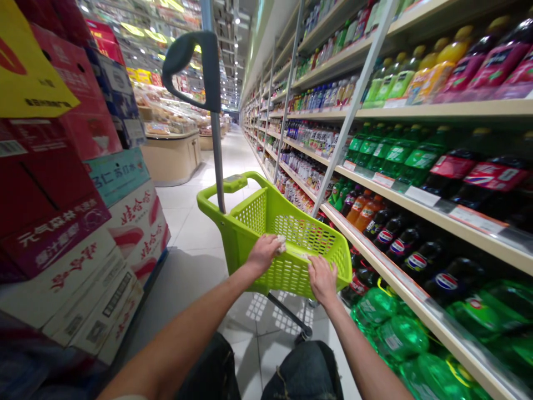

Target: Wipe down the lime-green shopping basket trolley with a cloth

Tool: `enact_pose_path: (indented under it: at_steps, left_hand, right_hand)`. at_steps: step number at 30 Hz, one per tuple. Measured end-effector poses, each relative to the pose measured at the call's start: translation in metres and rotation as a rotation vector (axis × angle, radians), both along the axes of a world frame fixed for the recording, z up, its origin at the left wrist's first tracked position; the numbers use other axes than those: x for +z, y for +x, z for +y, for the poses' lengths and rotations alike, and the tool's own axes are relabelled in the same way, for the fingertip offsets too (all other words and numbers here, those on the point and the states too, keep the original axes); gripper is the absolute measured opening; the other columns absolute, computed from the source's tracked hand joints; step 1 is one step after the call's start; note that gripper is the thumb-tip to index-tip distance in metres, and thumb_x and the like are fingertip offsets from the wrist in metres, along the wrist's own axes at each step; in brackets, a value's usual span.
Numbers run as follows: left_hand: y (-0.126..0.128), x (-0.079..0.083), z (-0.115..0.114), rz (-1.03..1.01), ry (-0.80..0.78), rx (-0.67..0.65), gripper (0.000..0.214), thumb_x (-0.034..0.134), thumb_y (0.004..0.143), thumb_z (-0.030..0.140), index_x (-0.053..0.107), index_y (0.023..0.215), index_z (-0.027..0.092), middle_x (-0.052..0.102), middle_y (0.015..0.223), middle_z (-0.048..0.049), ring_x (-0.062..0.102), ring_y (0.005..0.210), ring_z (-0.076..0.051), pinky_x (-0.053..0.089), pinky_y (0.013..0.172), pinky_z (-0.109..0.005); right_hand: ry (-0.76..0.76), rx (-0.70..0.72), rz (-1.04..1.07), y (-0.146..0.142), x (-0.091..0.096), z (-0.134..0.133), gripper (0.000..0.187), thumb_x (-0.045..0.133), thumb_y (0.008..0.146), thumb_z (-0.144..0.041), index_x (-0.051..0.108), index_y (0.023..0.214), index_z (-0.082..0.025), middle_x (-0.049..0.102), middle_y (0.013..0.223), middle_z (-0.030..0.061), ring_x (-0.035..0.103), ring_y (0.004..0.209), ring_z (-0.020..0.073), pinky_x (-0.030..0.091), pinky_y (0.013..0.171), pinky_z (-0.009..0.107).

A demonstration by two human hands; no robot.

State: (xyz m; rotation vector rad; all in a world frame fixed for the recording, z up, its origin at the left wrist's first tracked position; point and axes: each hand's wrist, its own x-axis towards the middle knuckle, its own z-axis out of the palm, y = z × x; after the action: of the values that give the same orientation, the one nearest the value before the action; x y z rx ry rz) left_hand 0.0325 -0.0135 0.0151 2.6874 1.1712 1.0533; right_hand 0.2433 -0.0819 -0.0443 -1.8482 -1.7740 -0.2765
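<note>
A lime-green plastic shopping basket (250, 219) on wheels stands in the aisle in front of me, with a tall grey pull handle (195, 61) rising from its far end. My left hand (263, 253) rests on the near rim, closed on a small white wad that looks like a cloth or tissue (281, 244). My right hand (322, 278) grips the near rim of the basket, fingers curled over the edge. The basket's inside looks empty where I can see it.
Shelves of bottled soft drinks (416, 161) run along the right. Stacked cartons (83, 233) stand at the left. A tiled aisle floor (191, 222) stretches ahead toward display counters (170, 150). My knees in dark jeans (303, 372) are at the bottom.
</note>
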Motion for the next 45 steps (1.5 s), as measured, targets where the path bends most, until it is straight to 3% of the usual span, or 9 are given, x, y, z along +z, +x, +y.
enact_pose_path:
  at_steps: [4, 8, 16, 19, 24, 27, 32, 40, 45]
  left_hand:
    - [0.014, 0.008, -0.008, -0.178, -0.232, -0.042, 0.017, 0.049, 0.074, 0.014, 0.061, 0.086, 0.019, 0.059, 0.103, -0.0041, 0.052, 0.098, -0.017, 0.038, 0.092, -0.035]
    - [0.024, 0.018, -0.014, -0.648, -0.695, -0.125, 0.02, 0.044, 0.078, 0.023, 0.058, 0.092, 0.02, 0.062, 0.094, -0.002, 0.055, 0.089, -0.015, 0.042, 0.087, -0.032]
    - [0.002, 0.041, -0.018, -1.276, -1.262, -0.354, 0.069, 0.037, 0.078, 0.061, 0.037, 0.126, 0.012, 0.06, 0.109, -0.0133, 0.059, 0.097, -0.021, 0.044, 0.087, -0.034]
    - [-0.018, 0.049, -0.011, -0.975, -1.088, -0.29, 0.071, 0.038, 0.076, 0.063, 0.038, 0.126, 0.013, 0.055, 0.118, -0.0142, 0.054, 0.107, -0.024, 0.041, 0.092, -0.038]
    - [-0.061, 0.042, 0.009, -0.227, -0.257, 0.168, 0.051, 0.053, 0.075, 0.03, 0.044, 0.123, 0.015, 0.037, 0.137, -0.0129, 0.026, 0.129, -0.027, 0.017, 0.105, -0.05]
    - [-0.074, 0.031, 0.013, 0.09, -0.021, 0.324, 0.045, 0.05, 0.076, 0.022, 0.047, 0.12, 0.012, 0.041, 0.133, -0.016, 0.025, 0.129, -0.029, 0.009, 0.104, -0.058]
    - [-0.073, 0.022, 0.01, 0.235, 0.071, 0.36, 0.044, 0.045, 0.08, 0.027, 0.046, 0.122, 0.014, 0.044, 0.131, -0.0142, 0.027, 0.128, -0.029, 0.013, 0.102, -0.059]
    - [-0.068, 0.017, 0.006, 0.187, 0.105, 0.37, 0.046, 0.044, 0.078, 0.027, 0.046, 0.123, 0.014, 0.043, 0.132, -0.0146, 0.025, 0.129, -0.03, 0.01, 0.103, -0.059]
    - [-0.047, 0.01, -0.001, 0.185, 0.097, 0.366, 0.047, 0.045, 0.077, 0.029, 0.047, 0.121, 0.012, 0.045, 0.13, -0.0163, 0.025, 0.128, -0.032, 0.009, 0.102, -0.061]
  right_hand:
    - [0.048, 0.039, 0.096, -0.017, 0.012, 0.007, 0.042, 0.031, 0.086, -0.032, 0.048, 0.12, -0.015, 0.05, 0.125, 0.0124, 0.04, 0.119, 0.0263, 0.02, 0.099, 0.053]
    - [0.12, 0.331, 0.279, -0.059, 0.029, 0.028, 0.057, 0.03, 0.085, -0.041, 0.029, 0.132, -0.009, 0.034, 0.137, 0.0152, 0.03, 0.127, 0.0214, 0.029, 0.102, 0.039]
    - [0.169, 0.406, 0.415, -0.12, 0.049, 0.044, 0.061, 0.042, 0.081, -0.042, 0.028, 0.133, -0.012, 0.035, 0.135, 0.0128, 0.028, 0.128, 0.0215, 0.028, 0.104, 0.038]
    - [0.209, 0.345, 0.403, -0.119, 0.049, 0.048, 0.045, 0.036, 0.083, -0.031, 0.042, 0.124, -0.013, 0.047, 0.125, 0.0129, 0.039, 0.12, 0.021, 0.032, 0.101, 0.038]
    - [0.214, 0.221, 0.273, -0.102, 0.038, 0.055, 0.039, 0.034, 0.079, -0.017, 0.054, 0.111, -0.006, 0.042, 0.129, 0.0177, 0.034, 0.123, 0.0249, 0.028, 0.103, 0.043]
    - [0.183, 0.263, 0.191, -0.113, 0.032, 0.058, 0.042, 0.033, 0.078, -0.012, 0.053, 0.115, -0.006, 0.041, 0.13, 0.0165, 0.031, 0.125, 0.0245, 0.026, 0.104, 0.044]
    - [0.169, 0.321, 0.154, -0.12, 0.031, 0.059, 0.043, 0.034, 0.077, -0.01, 0.053, 0.116, -0.014, 0.049, 0.124, 0.0112, 0.038, 0.12, 0.0207, 0.03, 0.102, 0.041]
    - [0.144, 0.025, 0.041, 0.005, 0.012, 0.02, 0.032, 0.035, 0.075, -0.014, 0.063, 0.091, -0.013, 0.057, 0.107, 0.013, 0.046, 0.108, 0.024, 0.033, 0.097, 0.043]
    - [0.143, 0.11, 0.051, -0.039, 0.015, 0.028, 0.035, 0.036, 0.079, -0.019, 0.057, 0.107, -0.012, 0.057, 0.11, 0.0128, 0.046, 0.107, 0.0228, 0.034, 0.096, 0.041]
